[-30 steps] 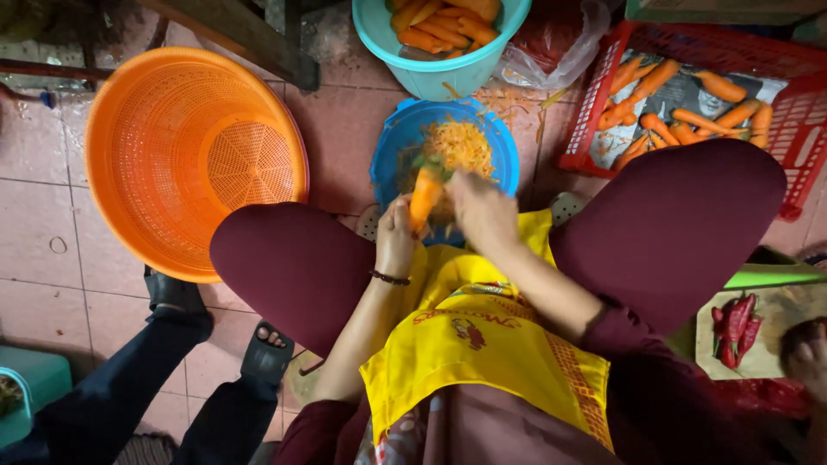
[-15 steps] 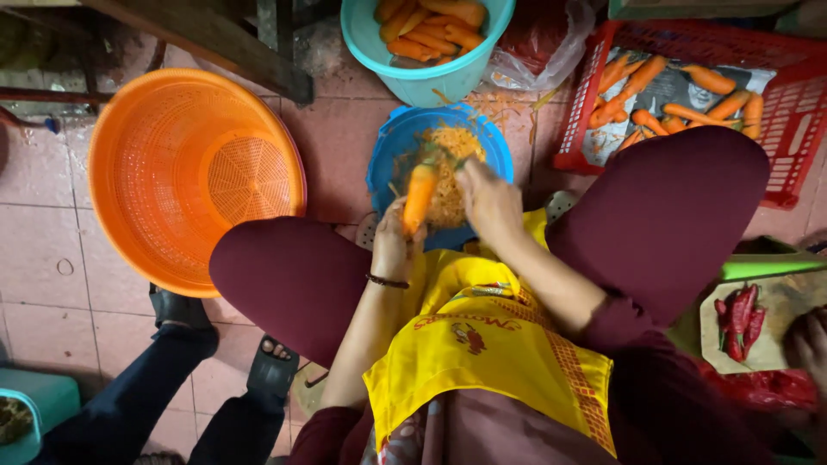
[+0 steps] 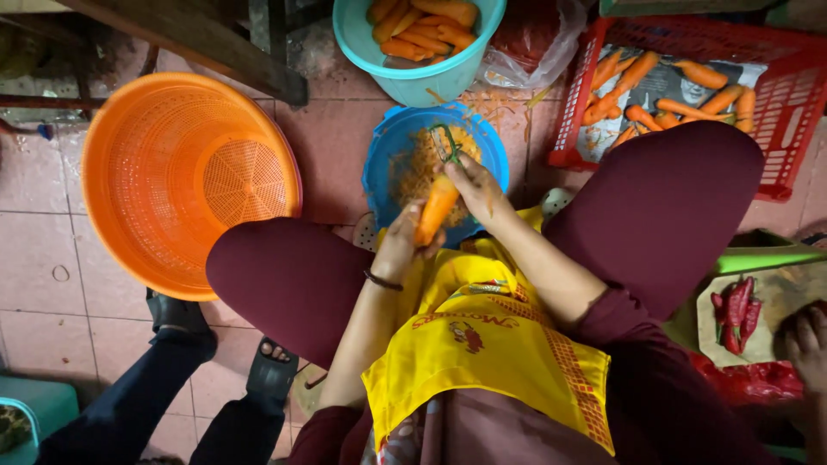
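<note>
Over a blue basin (image 3: 383, 164) of orange peelings between the knees, the left hand (image 3: 398, 245) grips a carrot (image 3: 436, 209) while the right hand (image 3: 476, 185), holding a green peeler (image 3: 446, 142), has reached the carrot's far tip, a stroke just finished.

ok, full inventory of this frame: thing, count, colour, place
colander: 1, orange, floor left
blue bowl: 1, blue, holds peelings, under the hands
teal bowl: 1, teal, holds peeled carrots, top centre
crate: 1, red, holds carrots, top right
chillies: a few, red, on a board at right
other person's hand: 1, right edge
other person's legs: dark trousers, sandals, bottom left
apron: 1, yellow, lap
carrot: 1, orange, in left hand
peeler: 1, green, in right hand
left hand: holds carrot
right hand: holds peeler
</note>
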